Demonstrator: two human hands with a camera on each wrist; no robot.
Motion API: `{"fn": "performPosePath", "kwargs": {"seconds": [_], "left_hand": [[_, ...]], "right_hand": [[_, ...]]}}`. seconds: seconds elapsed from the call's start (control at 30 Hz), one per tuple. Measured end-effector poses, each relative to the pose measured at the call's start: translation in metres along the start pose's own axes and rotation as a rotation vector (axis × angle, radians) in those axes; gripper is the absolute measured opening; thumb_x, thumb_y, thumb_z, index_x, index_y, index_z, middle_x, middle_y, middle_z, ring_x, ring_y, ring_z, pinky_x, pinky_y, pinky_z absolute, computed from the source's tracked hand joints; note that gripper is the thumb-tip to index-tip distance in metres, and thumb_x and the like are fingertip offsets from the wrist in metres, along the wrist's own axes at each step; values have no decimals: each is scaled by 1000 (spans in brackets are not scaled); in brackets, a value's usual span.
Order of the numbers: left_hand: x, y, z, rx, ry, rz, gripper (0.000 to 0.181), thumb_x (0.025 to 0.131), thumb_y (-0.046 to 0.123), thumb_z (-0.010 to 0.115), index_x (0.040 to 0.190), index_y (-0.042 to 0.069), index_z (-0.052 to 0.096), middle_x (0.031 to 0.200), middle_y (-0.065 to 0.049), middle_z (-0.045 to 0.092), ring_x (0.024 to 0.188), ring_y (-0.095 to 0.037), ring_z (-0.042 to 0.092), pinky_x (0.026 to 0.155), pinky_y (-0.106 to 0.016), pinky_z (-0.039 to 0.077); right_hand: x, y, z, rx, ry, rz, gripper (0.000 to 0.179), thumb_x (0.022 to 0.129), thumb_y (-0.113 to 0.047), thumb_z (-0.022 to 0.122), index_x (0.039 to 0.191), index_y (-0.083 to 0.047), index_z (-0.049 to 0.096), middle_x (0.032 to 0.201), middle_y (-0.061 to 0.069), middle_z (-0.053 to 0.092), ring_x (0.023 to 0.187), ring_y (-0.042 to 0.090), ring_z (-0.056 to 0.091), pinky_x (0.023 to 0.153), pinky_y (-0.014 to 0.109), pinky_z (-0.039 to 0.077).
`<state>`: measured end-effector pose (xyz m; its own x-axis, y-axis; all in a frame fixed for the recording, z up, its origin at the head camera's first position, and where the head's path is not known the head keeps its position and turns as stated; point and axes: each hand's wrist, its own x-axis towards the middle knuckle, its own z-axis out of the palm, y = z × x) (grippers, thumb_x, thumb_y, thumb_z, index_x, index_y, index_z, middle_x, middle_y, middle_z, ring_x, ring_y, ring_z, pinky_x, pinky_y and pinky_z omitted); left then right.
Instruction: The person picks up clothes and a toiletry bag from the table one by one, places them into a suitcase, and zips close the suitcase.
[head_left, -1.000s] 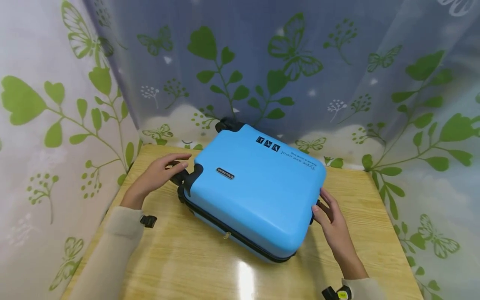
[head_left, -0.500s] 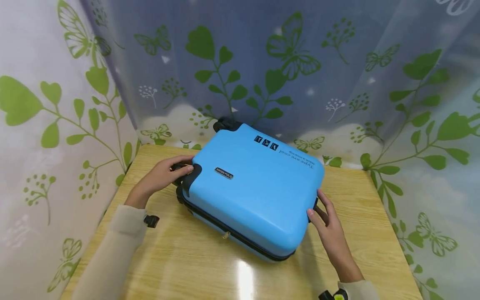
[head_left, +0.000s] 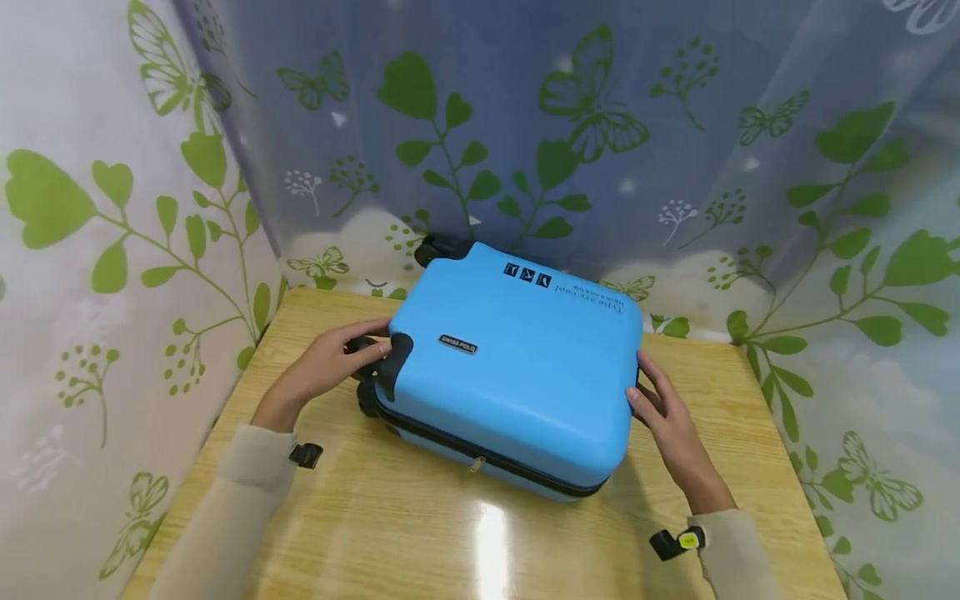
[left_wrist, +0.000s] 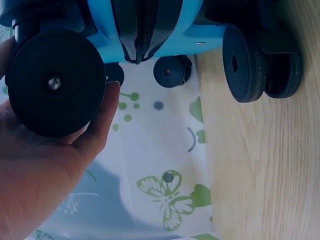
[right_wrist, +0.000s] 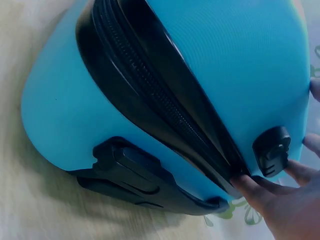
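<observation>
A blue hard-shell suitcase (head_left: 517, 358) with black corner guards lies flat on the wooden table, its wheels toward the left. My left hand (head_left: 326, 364) grips an upper wheel (left_wrist: 56, 82) at the near left corner, with thumb and fingers on either side of it. At the opposite end, my right hand (head_left: 671, 425) rests its spread fingers against the suitcase. The right wrist view shows those fingertips at the black zipper band (right_wrist: 165, 105) and beside a small black handle (right_wrist: 272, 150). A larger black carry handle (right_wrist: 140, 175) sits lower on that end.
The light wooden table (head_left: 375, 533) extends around the suitcase. A curtain (head_left: 510, 125) printed with green leaves and butterflies hangs close behind, continuing along both sides. A lower wheel (left_wrist: 245, 65) stands near the tabletop. A zipper pull (head_left: 477, 464) hangs on the near side.
My left hand has come in from beside the wheel and taken hold of it. The suitcase has turned slightly, its right end swinging away from me with my right hand against it.
</observation>
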<state>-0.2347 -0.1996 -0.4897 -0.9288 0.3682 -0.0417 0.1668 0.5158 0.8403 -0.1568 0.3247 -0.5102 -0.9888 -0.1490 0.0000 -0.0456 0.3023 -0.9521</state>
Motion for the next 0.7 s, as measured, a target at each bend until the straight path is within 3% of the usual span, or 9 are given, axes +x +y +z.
{"fn": "performPosePath", "kwargs": {"seconds": [0.27, 0.53, 0.7], "left_hand": [[-9, 2, 7, -3, 19, 45, 62, 111, 37, 66, 167, 17, 47, 168, -14, 50, 157, -42, 43, 122, -67, 40], [-11, 3, 14, -2, 30, 61, 63, 111, 35, 66, 167, 16, 45, 169, -15, 50, 157, -42, 43, 125, -67, 37], [-12, 5, 17, -22, 42, 39, 64, 111, 37, 66, 168, 17, 44, 169, -14, 48, 154, -41, 47, 123, -67, 40]], "right_hand": [[26, 6, -16, 7, -56, -17, 64, 120, -31, 44, 177, -30, 16, 185, 10, 10, 164, 47, 27, 109, 12, 47], [48, 7, -25, 29, -77, -11, 64, 119, -34, 45, 177, -29, 16, 185, 8, 10, 157, 17, 41, 110, 14, 46], [57, 7, -27, 44, -78, -11, 65, 119, -36, 45, 177, -29, 17, 185, 7, 9, 165, 35, 29, 110, 15, 45]]}}
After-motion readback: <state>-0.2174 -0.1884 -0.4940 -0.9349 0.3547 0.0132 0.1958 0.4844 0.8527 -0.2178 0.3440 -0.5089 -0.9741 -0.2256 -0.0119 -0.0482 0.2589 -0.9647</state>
